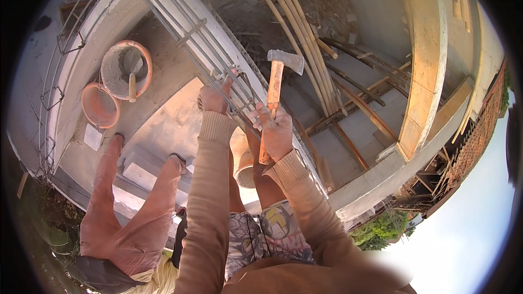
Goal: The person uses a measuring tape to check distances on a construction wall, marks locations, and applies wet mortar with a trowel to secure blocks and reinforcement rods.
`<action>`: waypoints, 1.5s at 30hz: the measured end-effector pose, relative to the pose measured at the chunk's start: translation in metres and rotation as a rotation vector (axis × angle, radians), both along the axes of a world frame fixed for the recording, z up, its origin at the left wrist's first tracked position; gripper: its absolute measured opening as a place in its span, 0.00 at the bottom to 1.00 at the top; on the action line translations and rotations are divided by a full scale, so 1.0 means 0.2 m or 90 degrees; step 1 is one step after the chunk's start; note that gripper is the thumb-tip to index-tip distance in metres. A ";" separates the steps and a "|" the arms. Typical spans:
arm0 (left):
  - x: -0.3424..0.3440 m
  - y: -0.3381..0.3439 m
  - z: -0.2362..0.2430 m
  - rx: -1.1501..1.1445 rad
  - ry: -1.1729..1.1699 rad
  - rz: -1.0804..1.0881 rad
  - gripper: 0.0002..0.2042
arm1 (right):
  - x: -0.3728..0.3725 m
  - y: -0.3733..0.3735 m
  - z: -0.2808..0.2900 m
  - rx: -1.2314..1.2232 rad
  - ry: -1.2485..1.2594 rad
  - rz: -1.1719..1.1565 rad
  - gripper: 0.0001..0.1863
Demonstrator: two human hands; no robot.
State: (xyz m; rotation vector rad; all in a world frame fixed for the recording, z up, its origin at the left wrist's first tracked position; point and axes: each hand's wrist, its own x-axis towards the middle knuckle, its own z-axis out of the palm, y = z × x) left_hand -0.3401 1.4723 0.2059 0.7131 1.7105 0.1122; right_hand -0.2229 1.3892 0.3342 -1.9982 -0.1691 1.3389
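Observation:
In my right hand (278, 133) is a hatchet (274, 84), its fingers wrapped round the worn wooden handle. Its grey metal head points up and away, the flared edge to the right. My left hand (216, 99) is closed at the long steel rebar cage (188, 38), one finger stretched along the bars. The cage runs diagonally from the far left down between my hands, over a pale wall top (223, 38). Small pale bits show by the right fingertips; what they are I cannot make out.
At the left stand a mortar-filled bucket (146, 57) with a trowel (132, 88) and an orange bucket (101, 110). A co-worker's legs (139, 201) are at lower left. Right of the wall, bamboo poles (305, 38) and timbers (365, 111) cross a lower space. Another bucket (246, 176) stands by my legs.

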 end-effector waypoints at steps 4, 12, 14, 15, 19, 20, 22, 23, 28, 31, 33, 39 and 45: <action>0.00 0.00 -0.01 -0.032 -0.018 0.085 0.22 | 0.00 -0.01 -0.01 -0.027 0.019 -0.008 0.16; 0.02 0.04 0.05 -0.014 -0.031 0.054 0.25 | 0.00 -0.03 -0.06 -0.058 0.026 0.010 0.18; 0.03 0.06 0.07 -0.020 -0.014 0.026 0.26 | 0.00 -0.03 -0.06 -0.104 0.017 0.033 0.19; 0.03 0.06 0.07 -0.023 -0.011 0.028 0.26 | 0.00 -0.03 -0.06 -0.084 0.022 0.023 0.19; 0.03 0.06 0.08 -0.022 -0.005 0.028 0.23 | 0.01 -0.01 -0.04 -0.084 0.027 0.004 0.20; 0.03 0.06 0.08 -0.018 -0.008 0.031 0.22 | 0.01 0.00 -0.03 -0.086 0.028 0.006 0.20; 0.03 0.05 0.07 -0.014 -0.014 0.041 0.20 | 0.01 0.00 -0.02 -0.098 0.019 0.027 0.21; 0.03 0.05 0.06 -0.010 -0.017 0.037 0.20 | 0.01 0.01 -0.01 -0.097 0.011 0.037 0.21; 0.00 0.04 0.01 -0.003 0.043 -0.073 0.20 | 0.01 0.01 -0.01 -0.093 -0.007 0.041 0.21; 0.00 0.03 0.00 -0.029 0.030 -0.056 0.20 | 0.01 0.01 -0.01 -0.087 -0.002 0.038 0.21; 0.00 0.03 -0.01 0.013 0.044 -0.093 0.20 | 0.01 0.01 -0.01 -0.094 0.007 0.033 0.20; 0.00 0.02 -0.02 -0.030 0.032 -0.045 0.26 | 0.00 0.01 -0.02 -0.079 0.039 -0.017 0.17; 0.00 0.02 -0.01 -0.014 0.057 -0.030 0.30 | 0.02 -0.01 -0.03 -0.078 0.057 -0.021 0.18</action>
